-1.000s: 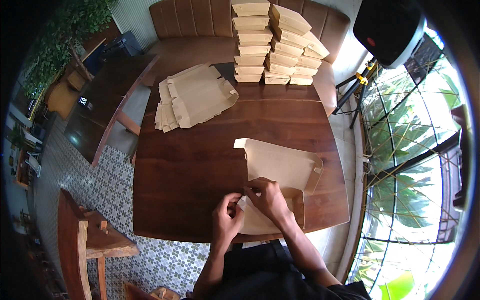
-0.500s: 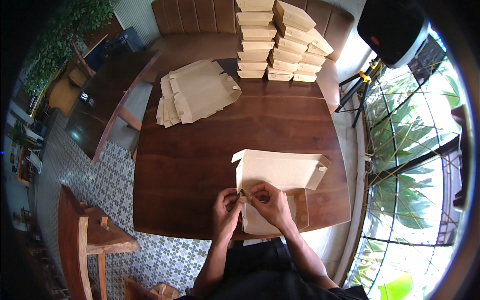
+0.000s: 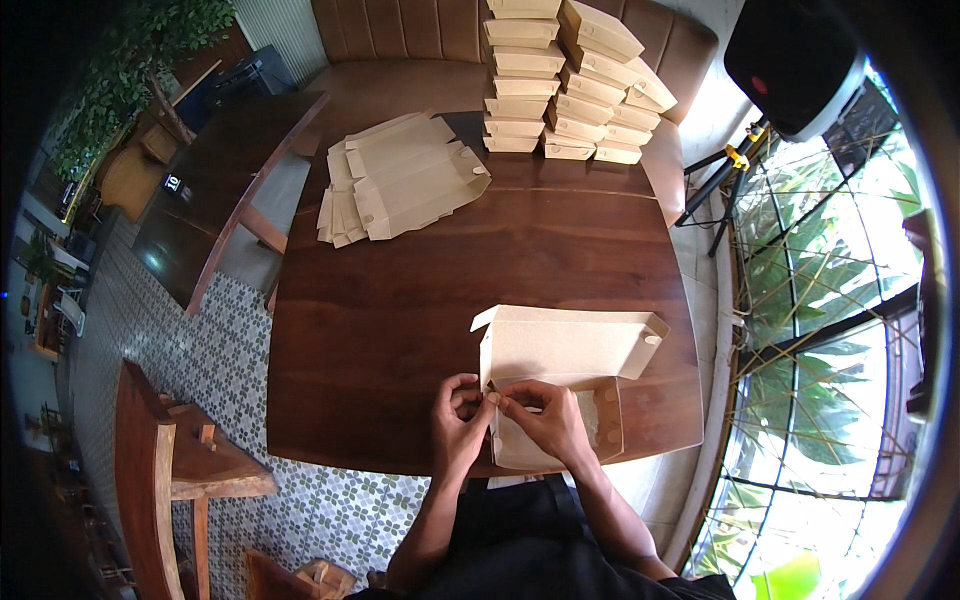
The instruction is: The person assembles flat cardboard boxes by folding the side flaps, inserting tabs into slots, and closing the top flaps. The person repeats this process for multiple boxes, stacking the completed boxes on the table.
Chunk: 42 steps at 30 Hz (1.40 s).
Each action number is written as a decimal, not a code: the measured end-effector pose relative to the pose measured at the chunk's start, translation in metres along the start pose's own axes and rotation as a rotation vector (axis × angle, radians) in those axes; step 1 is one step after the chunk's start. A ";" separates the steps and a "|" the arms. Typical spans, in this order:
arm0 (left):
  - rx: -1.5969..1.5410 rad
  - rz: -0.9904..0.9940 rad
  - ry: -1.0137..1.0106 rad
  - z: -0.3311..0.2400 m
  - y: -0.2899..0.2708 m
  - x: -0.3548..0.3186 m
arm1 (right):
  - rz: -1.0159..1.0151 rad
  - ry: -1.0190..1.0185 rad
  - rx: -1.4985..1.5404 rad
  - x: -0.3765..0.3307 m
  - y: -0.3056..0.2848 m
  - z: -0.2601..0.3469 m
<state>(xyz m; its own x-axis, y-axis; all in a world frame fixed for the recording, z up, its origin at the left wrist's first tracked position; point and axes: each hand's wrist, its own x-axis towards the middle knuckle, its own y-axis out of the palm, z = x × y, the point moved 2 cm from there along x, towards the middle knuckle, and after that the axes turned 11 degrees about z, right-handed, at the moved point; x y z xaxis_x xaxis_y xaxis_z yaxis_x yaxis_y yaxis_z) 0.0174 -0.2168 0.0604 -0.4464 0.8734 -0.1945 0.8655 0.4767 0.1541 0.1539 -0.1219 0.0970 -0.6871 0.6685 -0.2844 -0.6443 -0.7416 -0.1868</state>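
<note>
Box in hand: a kraft cardboard box (image 3: 560,385), half folded, sits at the lower middle of the frame on the near edge of the dark wooden table (image 3: 400,330); its lid flap stands open toward the upper side, its tray lies toward the person.
Left hand (image 3: 458,420): fingers pinched together on the box's left front corner, thumb and forefinger clamped on a small tab there.
Right hand (image 3: 545,420): fingers closed on the same corner from the right, pressing the flap against the left hand's grip; palm rests over the tray's front wall.
Progress: as I judge it, this box is partly formed. The walls are up on the right side, the left front corner is being locked, and the lid is not yet shut.
Done so far: a stack of finished boxes (image 3: 565,85) stands in two leaning columns at the upper middle, on the far edge of the table.
Left to do: a pile of flat box blanks (image 3: 400,180) lies in the upper left of the table, well apart from the hands, still unfolded.
Around: brown bench seat (image 3: 400,40) behind the stack; patterned tile floor (image 3: 180,350) at left; a wooden chair (image 3: 165,470) at lower left.
</note>
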 end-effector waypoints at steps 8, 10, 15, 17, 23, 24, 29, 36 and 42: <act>-0.027 -0.028 0.013 0.004 0.000 0.000 | -0.033 -0.027 0.003 -0.002 0.002 0.001; -0.022 -0.035 0.041 0.004 0.002 0.000 | -0.042 -0.045 0.018 -0.002 0.003 0.001; 0.072 -0.053 0.089 0.001 0.005 0.000 | -0.057 -0.035 0.025 -0.002 0.004 0.000; 0.094 -0.060 0.105 0.001 0.006 -0.001 | -0.085 -0.084 0.002 -0.003 0.005 0.002; -0.041 -0.078 0.139 0.006 0.008 0.000 | -0.115 -0.130 0.065 -0.005 0.010 0.007; -0.102 -0.082 0.138 0.007 0.008 0.000 | -0.123 -0.138 0.072 -0.005 0.009 0.007; -0.217 -0.082 0.117 0.010 0.007 0.000 | -0.116 -0.146 0.073 -0.003 0.011 0.007; -0.220 -0.078 0.089 0.011 0.007 0.001 | -0.131 -0.157 0.073 -0.003 0.011 0.008; -0.222 -0.063 0.098 0.012 0.007 0.001 | -0.156 -0.173 0.003 -0.003 0.012 0.007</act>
<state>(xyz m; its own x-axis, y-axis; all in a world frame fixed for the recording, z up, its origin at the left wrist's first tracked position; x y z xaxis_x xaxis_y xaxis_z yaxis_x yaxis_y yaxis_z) 0.0255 -0.2135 0.0493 -0.5271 0.8417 -0.1171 0.7690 0.5311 0.3557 0.1458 -0.1323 0.1026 -0.6260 0.7749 -0.0871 -0.7483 -0.6284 -0.2127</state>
